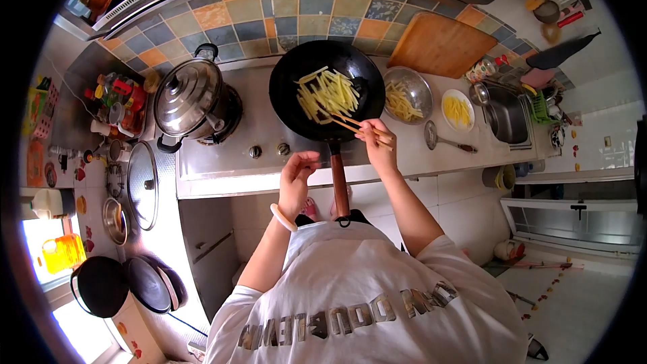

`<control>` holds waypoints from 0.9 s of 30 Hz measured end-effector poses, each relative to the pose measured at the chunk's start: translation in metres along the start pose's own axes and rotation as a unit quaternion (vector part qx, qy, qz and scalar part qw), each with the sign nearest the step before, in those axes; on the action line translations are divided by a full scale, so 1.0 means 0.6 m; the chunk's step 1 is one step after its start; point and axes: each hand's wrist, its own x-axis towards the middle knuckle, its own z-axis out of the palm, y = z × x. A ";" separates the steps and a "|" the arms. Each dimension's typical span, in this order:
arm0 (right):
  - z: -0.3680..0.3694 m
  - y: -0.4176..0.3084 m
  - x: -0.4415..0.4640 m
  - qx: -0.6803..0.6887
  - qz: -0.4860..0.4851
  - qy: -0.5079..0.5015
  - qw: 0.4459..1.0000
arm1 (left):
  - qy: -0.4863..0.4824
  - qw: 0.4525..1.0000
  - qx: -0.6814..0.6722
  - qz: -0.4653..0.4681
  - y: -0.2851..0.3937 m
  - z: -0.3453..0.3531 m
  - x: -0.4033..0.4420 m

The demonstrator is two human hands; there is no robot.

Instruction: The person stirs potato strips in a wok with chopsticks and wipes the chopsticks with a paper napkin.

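Observation:
My right hand (377, 143) is closed around a pair of wooden chopsticks (350, 122). Their tips reach into pale yellow potato strips (330, 91) heaped in a black wok (360, 64). Over the front edge of the stove, my left hand (298, 174) hovers with nothing in it, its fingers loosely bent. The wok's brown wooden handle (339, 178) points toward my body between both hands, and neither hand appears to touch it. Control knobs (283, 149) sit just beyond my left fingers.
A lidded steel pot (189, 98) stands on the left burner. To the wok's right are a metal bowl (424, 87) of fried strips, a white plate (446, 108) with more strips and a skimmer (448, 140). Behind leans a cutting board (438, 44); a sink (507, 114) lies far right.

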 end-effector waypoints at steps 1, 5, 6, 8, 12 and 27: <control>-0.010 -0.002 -0.002 -0.010 -0.008 0.005 1.000 | 0.000 1.000 -0.001 0.002 -0.003 -0.001 -0.001; -0.012 -0.011 0.015 0.007 -0.028 0.030 0.999 | 0.004 1.000 0.002 -0.003 -0.006 -0.003 -0.004; -0.002 -0.013 0.027 0.021 -0.031 0.037 0.999 | 0.002 1.000 -0.002 -0.001 -0.005 -0.003 -0.004; 0.027 -0.014 0.061 0.010 -0.067 0.030 0.997 | 0.002 1.000 -0.008 0.004 -0.004 -0.003 -0.004; 0.082 0.006 0.114 0.030 -0.049 0.019 0.998 | 0.012 1.000 -0.001 0.010 -0.004 -0.006 -0.012; 0.069 0.052 0.108 0.052 -0.065 0.006 0.997 | 0.030 0.999 -0.016 0.011 -0.008 -0.006 -0.009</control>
